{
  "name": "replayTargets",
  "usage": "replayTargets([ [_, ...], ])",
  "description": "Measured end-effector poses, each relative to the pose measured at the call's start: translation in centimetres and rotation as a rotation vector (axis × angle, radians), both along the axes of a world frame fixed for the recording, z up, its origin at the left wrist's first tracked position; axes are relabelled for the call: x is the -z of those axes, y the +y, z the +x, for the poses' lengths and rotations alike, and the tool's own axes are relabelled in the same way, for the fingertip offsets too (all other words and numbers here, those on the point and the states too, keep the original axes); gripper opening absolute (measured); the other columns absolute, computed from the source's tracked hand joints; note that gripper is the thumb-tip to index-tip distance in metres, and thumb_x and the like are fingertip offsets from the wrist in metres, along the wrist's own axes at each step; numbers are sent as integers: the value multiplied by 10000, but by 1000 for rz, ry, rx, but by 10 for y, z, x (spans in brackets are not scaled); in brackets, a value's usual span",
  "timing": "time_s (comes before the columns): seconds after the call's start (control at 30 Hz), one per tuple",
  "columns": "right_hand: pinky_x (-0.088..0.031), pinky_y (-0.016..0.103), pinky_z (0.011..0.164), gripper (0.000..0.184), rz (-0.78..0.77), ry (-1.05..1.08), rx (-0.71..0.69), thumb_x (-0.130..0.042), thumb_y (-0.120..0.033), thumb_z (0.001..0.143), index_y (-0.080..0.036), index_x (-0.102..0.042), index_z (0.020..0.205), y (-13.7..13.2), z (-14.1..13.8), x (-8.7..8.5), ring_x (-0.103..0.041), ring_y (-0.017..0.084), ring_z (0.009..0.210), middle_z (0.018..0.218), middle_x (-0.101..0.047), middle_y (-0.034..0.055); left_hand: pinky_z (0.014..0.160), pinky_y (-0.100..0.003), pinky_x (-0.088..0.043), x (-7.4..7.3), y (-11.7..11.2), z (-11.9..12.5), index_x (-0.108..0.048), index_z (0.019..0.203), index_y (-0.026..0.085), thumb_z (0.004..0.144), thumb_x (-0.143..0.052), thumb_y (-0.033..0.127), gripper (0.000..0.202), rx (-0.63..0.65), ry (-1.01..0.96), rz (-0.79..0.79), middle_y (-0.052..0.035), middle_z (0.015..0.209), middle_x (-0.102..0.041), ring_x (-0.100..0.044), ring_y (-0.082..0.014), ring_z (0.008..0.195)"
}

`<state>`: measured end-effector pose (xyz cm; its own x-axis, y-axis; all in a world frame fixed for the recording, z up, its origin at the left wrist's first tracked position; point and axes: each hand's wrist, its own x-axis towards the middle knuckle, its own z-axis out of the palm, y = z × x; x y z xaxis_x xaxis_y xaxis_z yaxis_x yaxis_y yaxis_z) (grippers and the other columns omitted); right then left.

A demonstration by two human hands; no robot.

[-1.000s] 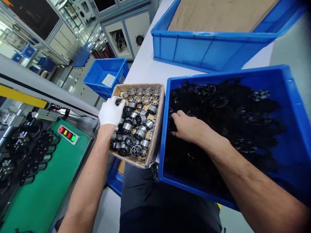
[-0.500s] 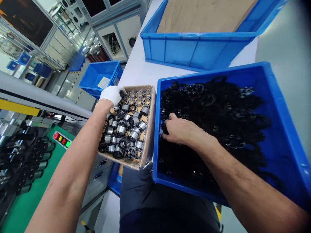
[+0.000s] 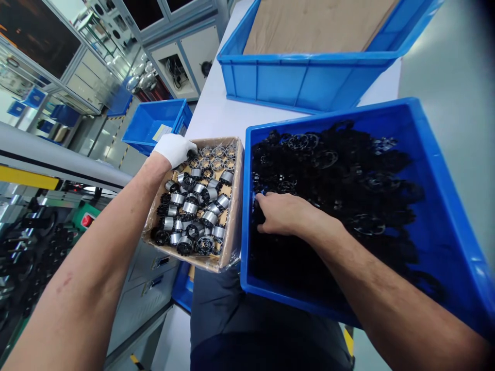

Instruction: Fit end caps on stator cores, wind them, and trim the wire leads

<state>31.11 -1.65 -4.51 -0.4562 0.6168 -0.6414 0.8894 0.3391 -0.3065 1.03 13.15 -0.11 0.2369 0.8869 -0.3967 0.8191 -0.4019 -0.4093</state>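
Note:
My left hand (image 3: pixel 172 149), in a white glove, is closed around a dark round part (image 3: pixel 191 153) at the far left corner of a plastic-lined cardboard box (image 3: pixel 235 206). Inside that box lie silver metal cylinders with black toothed ends (image 3: pixel 190 207), many tipped on their sides. Several upright rings (image 3: pixel 218 151) stand in rows at its far end. Bare, my right hand (image 3: pixel 280 214) reaches into a blue bin heaped with black plastic parts (image 3: pixel 328 159). Its fingers are curled near the bin's left wall; what they grip is lost among the dark parts.
Behind the bin, a second blue crate (image 3: pixel 309 77) with a cardboard sheet stands on the white table (image 3: pixel 216 113). A smaller blue crate (image 3: pixel 150 121) is beyond the box. Machinery with a red button (image 3: pixel 87 220) is at left. My legs are below the box.
The view has shifted slightly. My left hand has turned the dark part down at the box's corner. My right hand has moved slightly toward the bin's left wall, its fingers lower among the parts.

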Motion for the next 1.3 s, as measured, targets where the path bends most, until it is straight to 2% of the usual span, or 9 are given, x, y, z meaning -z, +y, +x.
replayTargets([
  [0.17, -634, 518, 1110, 574, -11, 22, -17, -724, -231, 1020, -107, -637, 1574, -3, 1, -1, -794, 450, 1355, 1493, -752, 264, 1089, -428, -597, -2, -4, -3, -860, 1378, 274, 984, -629, 223, 459, 13, -30, -18, -131, 1306, -865, -807, -343, 1246],
  [0.33, -636, 563, 1050, 469, -36, 43, 30, -544, -167, 1070, -124, -715, 1504, 0, 5, 7, -808, 477, 1320, 1392, -806, 290, 1033, -515, -638, -43, -33, -5, -852, 1357, 229, 976, -698, 248, 411, -71, -127, 146, -144, 1222, -871, -819, -380, 1164],
  [0.5, -605, 595, 1071, 446, 8, 118, 218, -519, -249, 1097, -132, -710, 1482, 14, 13, 17, -794, 503, 1307, 1397, -797, 306, 1094, -401, -653, -65, -121, 15, -806, 1169, 243, 857, -887, 249, 323, -189, -1104, 577, -23, 1227, -835, -787, -235, 1163],
  [0.63, -598, 522, 1092, 435, 45, 251, 476, -508, -300, 1101, -152, -671, 1476, 31, 24, 23, -772, 449, 1347, 1412, -795, 267, 892, -304, -719, -46, -216, 55, -704, 1210, 316, 856, -928, 273, 420, -812, -1940, 190, 8, 1474, -774, -836, -216, 1174],
  [0.73, -649, 405, 888, 403, -54, 408, 652, -430, -316, 1093, -189, -674, 1387, 39, 29, 23, -849, 344, 1110, 1244, -848, 189, 750, -251, -703, -33, -275, 79, -723, 1315, 313, 823, -901, 177, 540, -1297, -2061, -105, -58, 1493, -784, -861, -263, 1159],
  [0.83, -661, 361, 747, 441, -217, 559, 762, -335, -349, 1092, -175, -658, 1336, 42, 31, 19, -852, 291, 911, 1062, -855, 164, 744, -294, -706, -27, -314, 87, -766, 1372, 302, 783, -833, 176, 606, -1518, -2144, -228, -118, 1434, -813, -850, -330, 1206],
  [1.03, -650, 274, 728, 247, -566, 896, 1016, -643, -468, 1083, -231, -651, 1152, 38, 27, 14, -786, 197, 846, 1156, -817, 105, 680, -411, -683, -35, -337, 80, -858, 1242, 284, 831, -846, 436, 439, -1464, -2228, -116, -173, 1341, -838, -831, -355, 1003],
  [1.17, -538, 155, 601, 100, -483, 904, 1096, -685, -254, 1066, -220, -604, 1017, 38, 24, 19, -716, 90, 736, 1059, -734, 34, 555, -326, -616, -36, -337, 83, -860, 1106, 267, 901, -871, 732, 509, -1351, -2131, 72, -146, 1239, -849, -789, -277, 857],
  [1.3, -535, 140, 583, 161, -405, 928, 1137, -726, -213, 1036, -208, -591, 948, 39, 24, 28, -714, 74, 700, 943, -664, -2, 443, -235, -509, -21, -339, 88, -815, 1051, 233, 878, -920, 724, 532, -1319, -2065, 61, -106, 1068, -836, -713, -192, 703],
])
